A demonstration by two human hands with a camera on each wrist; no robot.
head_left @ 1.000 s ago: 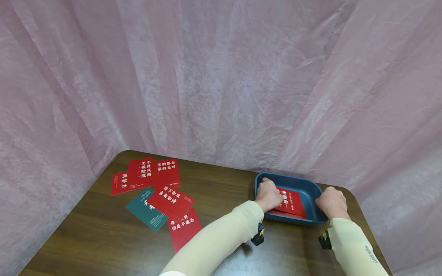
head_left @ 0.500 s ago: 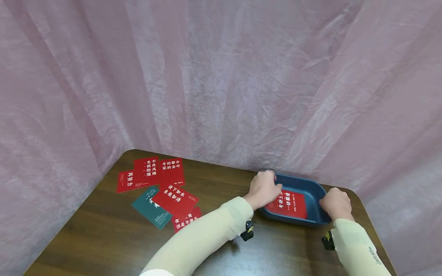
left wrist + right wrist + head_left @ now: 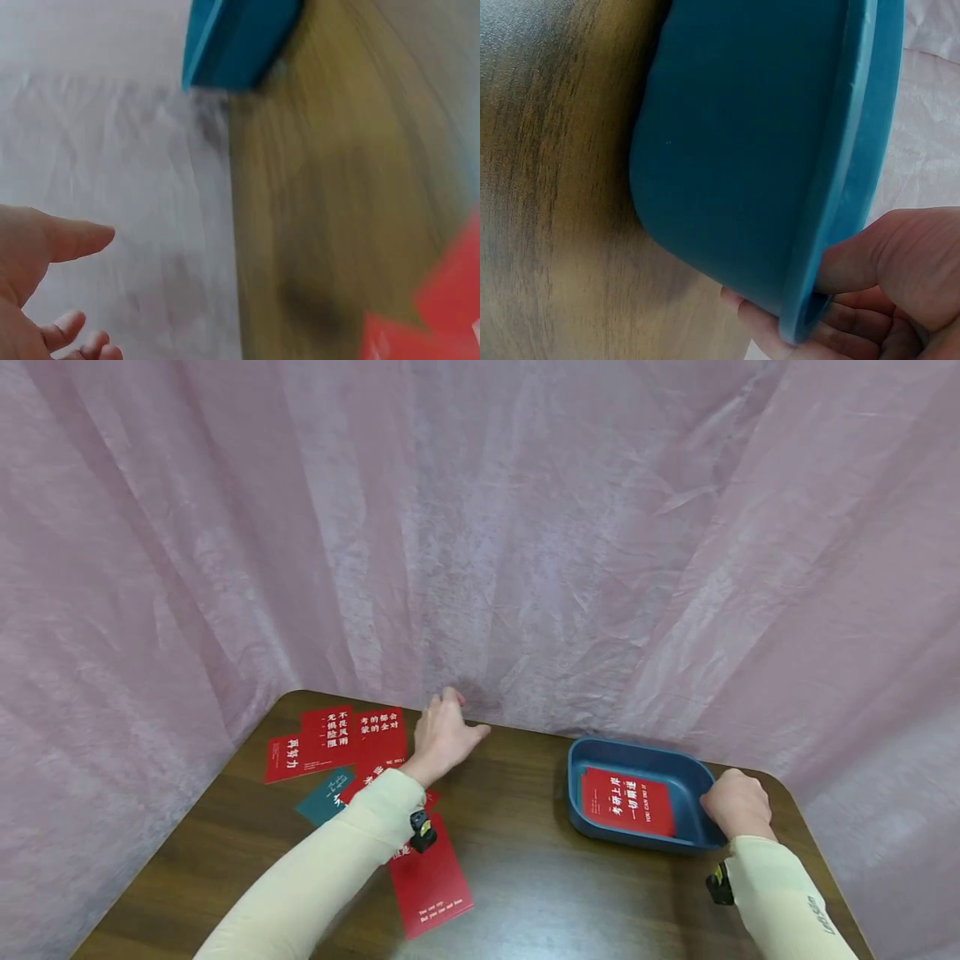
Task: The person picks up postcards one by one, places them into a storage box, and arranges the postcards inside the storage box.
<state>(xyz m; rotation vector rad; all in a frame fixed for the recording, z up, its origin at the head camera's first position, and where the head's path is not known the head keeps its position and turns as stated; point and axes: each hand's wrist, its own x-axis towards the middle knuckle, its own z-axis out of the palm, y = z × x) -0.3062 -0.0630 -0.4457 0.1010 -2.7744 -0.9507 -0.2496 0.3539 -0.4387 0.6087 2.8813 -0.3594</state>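
Observation:
My left hand [image 3: 444,737] is in the air over the back of the table, thumb spread from the fingers and nothing in it. In the left wrist view the fingers [image 3: 82,238] are apart, with blurred red cards at lower right. My right hand [image 3: 737,803] grips the right end of a blue tray [image 3: 626,837]; in the right wrist view the thumb lies inside the rim and the fingers outside. Inside the tray lie red cards [image 3: 628,802] with white lettering. On the left of the table, several red cards [image 3: 381,739] overlap a green card [image 3: 325,797], partly hidden by my left sleeve.
A wooden table [image 3: 517,860] carries everything. A pink curtain [image 3: 510,527] hangs right behind its back edge and along both sides. One red card [image 3: 433,881] lies nearer the front than the others.
My left hand has left the tray, rising and moving left toward the loose cards, its fingers now spread. The cards stay in the tray. My right hand keeps its hold on the rim.

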